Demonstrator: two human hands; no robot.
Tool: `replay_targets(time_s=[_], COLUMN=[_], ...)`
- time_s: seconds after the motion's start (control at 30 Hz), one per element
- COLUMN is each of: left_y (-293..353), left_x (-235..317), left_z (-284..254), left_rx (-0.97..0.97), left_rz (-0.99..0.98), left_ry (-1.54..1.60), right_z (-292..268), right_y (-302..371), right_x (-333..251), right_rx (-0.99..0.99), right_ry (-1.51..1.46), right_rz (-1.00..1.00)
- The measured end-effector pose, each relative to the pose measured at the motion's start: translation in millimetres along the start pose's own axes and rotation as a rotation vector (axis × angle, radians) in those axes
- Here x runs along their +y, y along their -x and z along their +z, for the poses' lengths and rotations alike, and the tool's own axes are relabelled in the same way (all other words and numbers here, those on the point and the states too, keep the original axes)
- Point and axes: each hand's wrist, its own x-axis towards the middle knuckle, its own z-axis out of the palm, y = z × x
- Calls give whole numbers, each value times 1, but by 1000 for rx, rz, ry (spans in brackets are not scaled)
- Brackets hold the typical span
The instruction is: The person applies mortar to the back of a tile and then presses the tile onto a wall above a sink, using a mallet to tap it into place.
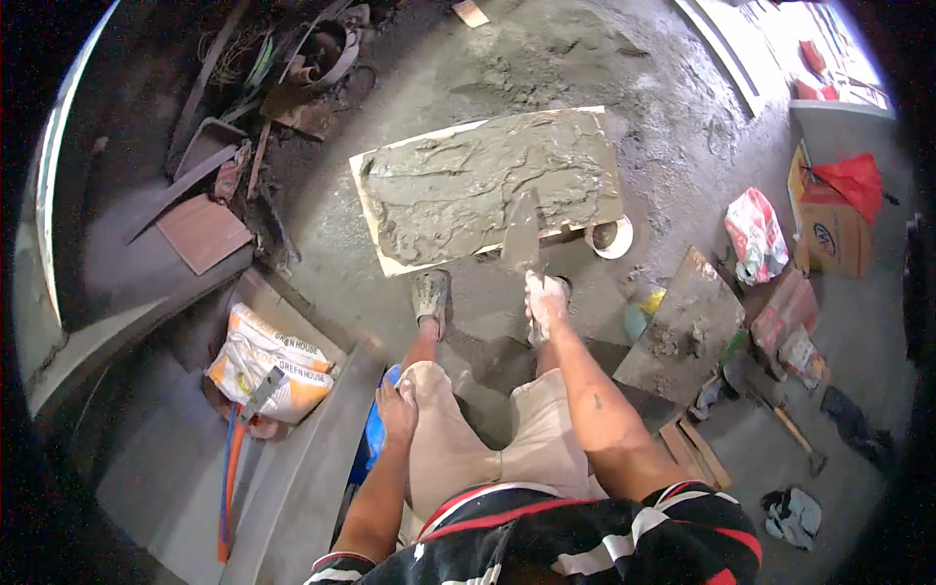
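I'm looking down past my knees at a flat board (374, 226) lying on the concrete floor (682, 146), spread thick with wet grey mortar (468, 185). My right hand (544, 295) is gripping the handle of a trowel (523, 232), its blade resting on the near edge of the mortar. My left hand (397, 405) is sitting curled on my left knee, holding nothing that I can make out. My feet in sandals are planted just short of the board. By my reckoning I'm in the middle of working the mix, and the blade will need to dig under the mortar with a firm wrist. A white printed sack (265, 363) is leaning to my left; a second mortar-smeared board (682, 327) is lying to my right.
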Motion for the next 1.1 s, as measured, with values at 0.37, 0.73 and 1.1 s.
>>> replay_targets(time_s=[0.37,0.73,1.1], left_y=[4,9,3], left_x=[-11,-23,-27], left_z=[4,6,6], left_rx=[-2,-1,-29], left_rz=[-73,-122,-95], left_ry=[49,123,77], right_z=[25,35,20], right_y=[59,15,-4], right_x=[-18,-91,-29], right_rx=[-1,14,6], right_ry=[1007,1289,137], right_rz=[-513,-519,-71])
